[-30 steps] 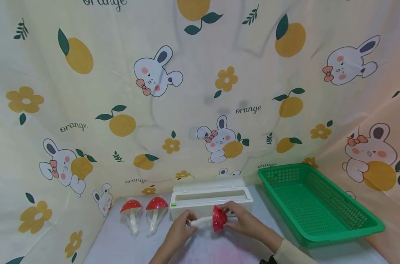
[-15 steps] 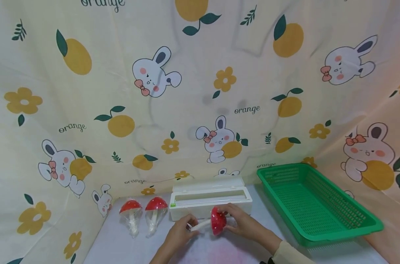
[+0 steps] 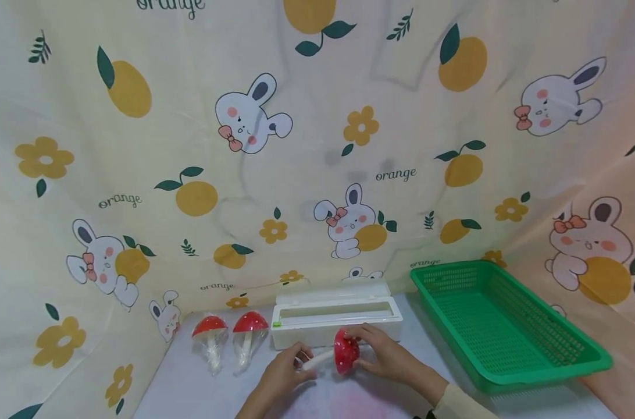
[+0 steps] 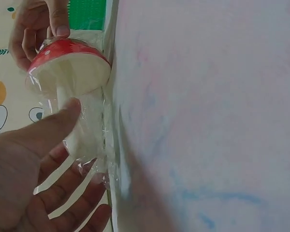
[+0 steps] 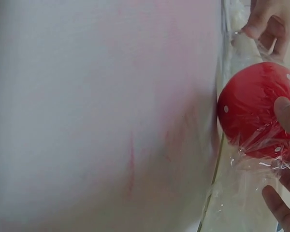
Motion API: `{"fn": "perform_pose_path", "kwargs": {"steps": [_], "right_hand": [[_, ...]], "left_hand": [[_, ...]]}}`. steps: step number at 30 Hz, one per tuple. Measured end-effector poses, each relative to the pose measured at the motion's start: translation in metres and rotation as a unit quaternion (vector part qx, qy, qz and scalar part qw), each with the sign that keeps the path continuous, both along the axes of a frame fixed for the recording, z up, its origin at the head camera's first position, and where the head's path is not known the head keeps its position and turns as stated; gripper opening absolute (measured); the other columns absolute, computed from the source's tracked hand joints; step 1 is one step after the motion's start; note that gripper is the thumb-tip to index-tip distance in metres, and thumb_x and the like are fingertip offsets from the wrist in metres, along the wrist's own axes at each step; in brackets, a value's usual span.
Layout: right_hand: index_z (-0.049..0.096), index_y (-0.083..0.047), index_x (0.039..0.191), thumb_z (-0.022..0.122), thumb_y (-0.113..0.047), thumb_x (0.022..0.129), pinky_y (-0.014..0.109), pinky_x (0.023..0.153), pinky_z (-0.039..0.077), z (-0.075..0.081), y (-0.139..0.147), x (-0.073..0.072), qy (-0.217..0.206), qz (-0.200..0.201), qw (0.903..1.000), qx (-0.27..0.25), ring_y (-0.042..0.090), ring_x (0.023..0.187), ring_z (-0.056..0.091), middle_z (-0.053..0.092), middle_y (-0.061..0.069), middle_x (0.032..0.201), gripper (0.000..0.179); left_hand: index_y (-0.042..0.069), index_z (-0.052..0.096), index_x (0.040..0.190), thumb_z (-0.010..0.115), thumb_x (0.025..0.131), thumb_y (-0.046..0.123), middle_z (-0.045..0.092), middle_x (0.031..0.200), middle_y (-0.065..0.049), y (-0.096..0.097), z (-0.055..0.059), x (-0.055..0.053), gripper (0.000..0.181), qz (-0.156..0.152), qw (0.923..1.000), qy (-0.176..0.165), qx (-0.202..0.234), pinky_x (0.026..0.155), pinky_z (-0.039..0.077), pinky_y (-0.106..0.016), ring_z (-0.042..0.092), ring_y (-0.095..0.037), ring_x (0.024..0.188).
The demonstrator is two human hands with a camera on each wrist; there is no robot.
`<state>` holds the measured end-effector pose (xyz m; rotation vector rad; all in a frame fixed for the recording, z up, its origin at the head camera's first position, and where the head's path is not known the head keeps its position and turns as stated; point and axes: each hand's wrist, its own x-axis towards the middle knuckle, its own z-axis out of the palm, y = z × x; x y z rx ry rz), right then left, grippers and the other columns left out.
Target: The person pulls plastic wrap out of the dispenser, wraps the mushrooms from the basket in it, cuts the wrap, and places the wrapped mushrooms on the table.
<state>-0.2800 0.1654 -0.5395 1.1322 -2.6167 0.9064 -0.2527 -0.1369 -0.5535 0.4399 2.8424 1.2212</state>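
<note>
A red-capped toy mushroom [image 3: 346,352] with white dots and a pale stem lies sideways between my hands, wrapped in clear film. My right hand [image 3: 382,351] holds the cap from the right; the right wrist view shows its thumb on the red cap [image 5: 253,111]. At the stem end is my left hand [image 3: 283,372], its thumb against the stem and its fingers around the loose film in the left wrist view. Two more wrapped toy mushrooms, a left one [image 3: 210,340] and a right one [image 3: 249,337], lie side by side on the left.
Right behind the hands stands a white box-shaped device [image 3: 335,331] with a long slot and a raised lid. A green plastic basket [image 3: 537,381] takes up the right side of the table [image 3: 192,401]. A printed cloth [image 3: 307,233] hangs behind everything.
The held mushroom has shifted slightly left and down, and its stem now slopes down toward my left hand. Both hands have kept to its two ends.
</note>
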Motion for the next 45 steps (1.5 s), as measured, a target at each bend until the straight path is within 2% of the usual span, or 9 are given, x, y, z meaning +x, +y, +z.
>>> {"fn": "perform_pose_path", "kwargs": {"steps": [4, 9, 15, 21, 25, 30, 34, 40, 45], "right_hand": [[0.054, -0.024, 0.154, 0.094, -0.014, 0.085, 0.042, 0.102, 0.059, 0.000, 0.001, 0.001, 0.012, 0.003, 0.9999, -0.003, 0.016, 0.124, 0.064, 0.062, -0.007, 0.144, 0.081], [0.054, -0.025, 0.154, 0.094, -0.018, 0.084, 0.041, 0.102, 0.059, 0.000, 0.002, 0.001, 0.021, 0.002, 0.9998, 0.001, 0.015, 0.124, 0.064, 0.061, -0.010, 0.146, 0.080], [0.056, -0.027, 0.152, 0.093, -0.026, 0.087, 0.041, 0.102, 0.059, 0.000, 0.004, 0.001, 0.028, -0.001, 0.9996, 0.008, 0.016, 0.120, 0.066, 0.062, -0.013, 0.143, 0.075], [0.060, -0.026, 0.147, 0.091, -0.032, 0.088, 0.044, 0.102, 0.059, 0.002, 0.006, 0.002, 0.052, 0.013, 0.9986, 0.002, 0.018, 0.121, 0.066, 0.063, -0.012, 0.141, 0.068], [0.062, -0.028, 0.141, 0.089, -0.039, 0.089, 0.043, 0.101, 0.058, 0.004, 0.006, 0.002, 0.072, 0.021, 0.9971, -0.005, 0.015, 0.120, 0.065, 0.064, -0.015, 0.136, 0.059], [0.063, -0.028, 0.137, 0.091, -0.036, 0.088, 0.043, 0.101, 0.058, 0.006, 0.005, 0.004, 0.083, 0.024, 0.9963, -0.005, 0.011, 0.120, 0.063, 0.064, -0.016, 0.135, 0.058], [0.062, -0.031, 0.139, 0.091, -0.037, 0.088, 0.045, 0.103, 0.058, 0.009, 0.003, 0.006, 0.069, 0.023, 0.9974, -0.001, 0.010, 0.124, 0.062, 0.062, -0.018, 0.137, 0.059], [0.058, -0.039, 0.141, 0.084, -0.049, 0.092, 0.046, 0.105, 0.057, 0.014, 0.002, 0.007, 0.045, 0.030, 0.9985, 0.000, 0.011, 0.126, 0.061, 0.061, -0.017, 0.141, 0.057], [0.057, -0.036, 0.141, 0.082, -0.048, 0.094, 0.044, 0.103, 0.058, 0.016, 0.000, 0.006, 0.055, 0.044, 0.9975, -0.007, 0.011, 0.122, 0.061, 0.060, -0.017, 0.141, 0.055]], "left_hand": [[0.015, 0.068, 0.111, 0.090, 0.088, 0.028, 0.072, 0.102, 0.004, -0.004, 0.005, 0.004, 0.035, 0.007, 0.9998, 0.011, 0.013, 0.077, 0.054, -0.034, 0.066, -0.015, 0.089], [0.011, 0.066, 0.110, 0.086, 0.093, 0.028, 0.070, 0.103, 0.001, -0.012, 0.009, 0.007, 0.031, 0.054, 0.9967, 0.051, 0.031, 0.079, 0.056, -0.033, 0.066, -0.017, 0.093], [0.011, 0.059, 0.104, 0.087, 0.092, 0.027, 0.061, 0.096, -0.001, -0.018, 0.005, 0.006, 0.034, 0.140, 0.9813, 0.125, 0.041, 0.076, 0.052, -0.029, 0.062, -0.019, 0.090], [0.011, 0.054, 0.115, 0.089, 0.091, 0.024, 0.055, 0.106, -0.003, -0.019, 0.004, 0.000, 0.045, 0.214, 0.9684, 0.122, 0.037, 0.083, 0.052, -0.033, 0.057, -0.020, 0.097], [0.008, 0.050, 0.128, 0.090, 0.089, 0.024, 0.056, 0.115, -0.007, -0.019, 0.005, -0.003, 0.058, 0.230, 0.9638, 0.131, 0.029, 0.091, 0.055, -0.042, 0.058, -0.023, 0.104], [0.004, 0.050, 0.139, 0.091, 0.088, 0.025, 0.057, 0.125, -0.017, -0.020, 0.005, -0.004, 0.069, 0.236, 0.9610, 0.139, 0.037, 0.096, 0.055, -0.054, 0.060, -0.034, 0.112], [0.000, 0.049, 0.144, 0.091, 0.088, 0.027, 0.056, 0.131, -0.020, -0.021, 0.002, -0.010, 0.075, 0.241, 0.9612, 0.128, 0.041, 0.101, 0.054, -0.058, 0.059, -0.039, 0.119], [0.000, 0.045, 0.149, 0.091, 0.089, 0.031, 0.054, 0.140, -0.022, -0.020, 0.000, -0.020, 0.082, 0.245, 0.9648, 0.083, 0.049, 0.107, 0.052, -0.059, 0.057, -0.040, 0.126], [0.000, 0.045, 0.150, 0.091, 0.088, 0.035, 0.053, 0.145, -0.023, -0.019, 0.001, -0.025, 0.086, 0.249, 0.9649, 0.069, 0.049, 0.110, 0.050, -0.060, 0.054, -0.041, 0.130]]}}
